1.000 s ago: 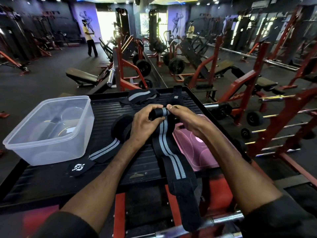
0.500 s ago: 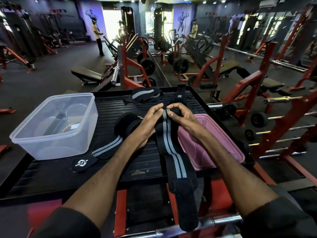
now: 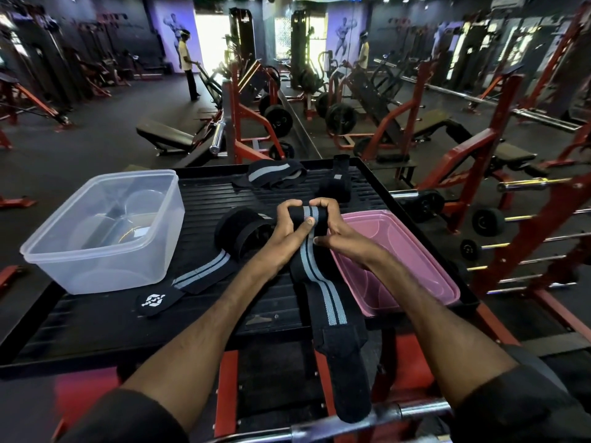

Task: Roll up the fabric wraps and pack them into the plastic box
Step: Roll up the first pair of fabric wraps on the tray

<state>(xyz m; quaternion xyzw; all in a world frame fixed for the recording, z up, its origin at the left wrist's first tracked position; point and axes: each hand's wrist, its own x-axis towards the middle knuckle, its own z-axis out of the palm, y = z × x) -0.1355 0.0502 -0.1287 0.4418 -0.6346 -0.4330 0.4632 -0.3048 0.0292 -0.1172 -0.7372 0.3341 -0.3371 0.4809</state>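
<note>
Fingers of both hands are curled round a small tight roll at the far end of the striped wrap (image 3: 323, 292), centre of frame.

Left hand (image 3: 284, 228): fingers (image 3: 289, 207) hooked over the roll's left end, thumb laid across the grey stripe on the near face. Right hand (image 3: 335, 228): fingers (image 3: 324, 204) bent over the roll's right end, thumb tucked low beside the strip. Both grip the roll.

The rest of the striped wrap is unrolled. It runs from the roll toward the bottom of frame, flat on the black slatted platform (image 3: 224, 199). It then hangs off the near edge, with its black end draped by a metal bar (image 3: 399, 410) at bottom centre.

Just right of the hands lies a pink lid (image 3: 415, 276), hollow side up, on the platform's right part. The right wrist crosses above its left rim.

Just left of the left hand is a second wrap (image 3: 204, 270). It has a loose black loop near the knuckles, and its striped tail trails toward lower left to a tab with a white logo.

The clear box (image 3: 105, 273) sits at the left of frame, upright and open-topped, on the platform's left side, well apart from the roll.

In the upper centre, at the platform's far edge, a third wrap (image 3: 275, 175) is loosely folded. Right of it, just beyond the fingers, is a bunched black wrap (image 3: 335, 191); cannot tell whether it is rolled.

Red-framed gym machines fill the room beyond, and a person (image 3: 187, 68) stands at upper left.
</note>
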